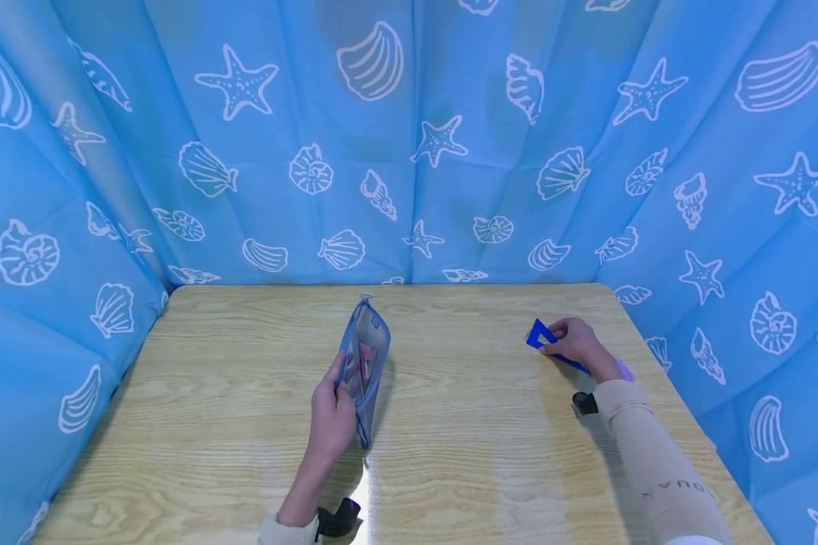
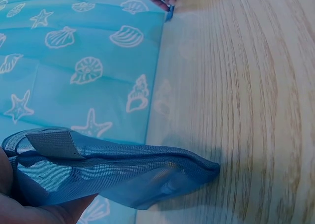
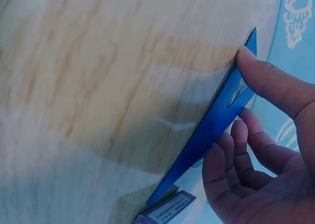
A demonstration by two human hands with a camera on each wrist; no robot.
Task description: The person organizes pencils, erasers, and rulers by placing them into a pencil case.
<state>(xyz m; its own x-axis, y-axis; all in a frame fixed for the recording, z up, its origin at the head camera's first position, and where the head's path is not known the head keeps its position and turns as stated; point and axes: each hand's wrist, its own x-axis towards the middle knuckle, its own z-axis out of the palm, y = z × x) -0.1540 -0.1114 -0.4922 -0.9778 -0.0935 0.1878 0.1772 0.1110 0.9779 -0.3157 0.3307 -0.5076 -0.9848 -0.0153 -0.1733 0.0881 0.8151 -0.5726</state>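
Observation:
My left hand point(image 1: 334, 416) grips a blue-grey mesh zip pouch point(image 1: 380, 378) by its near left side, its mouth parted and facing up. Inside the pouch lies something pink and red point(image 1: 366, 362), too small to make out. In the left wrist view the mesh pouch point(image 2: 142, 172) stretches out from the thumb and fingers. Over at the right of the table, my right hand point(image 1: 578, 344) pinches a blue set square point(image 3: 197, 143) between thumb and fingers. The set square is tilted up from the tabletop, and its triangular cut-out shows.
A small purple printed box point(image 3: 167, 209) lies by the lower tip of the set square, near the table's right edge. The wooden table point(image 1: 450, 424) is bordered at the back and sides by a blue curtain point(image 1: 409, 212) with white shells and starfish.

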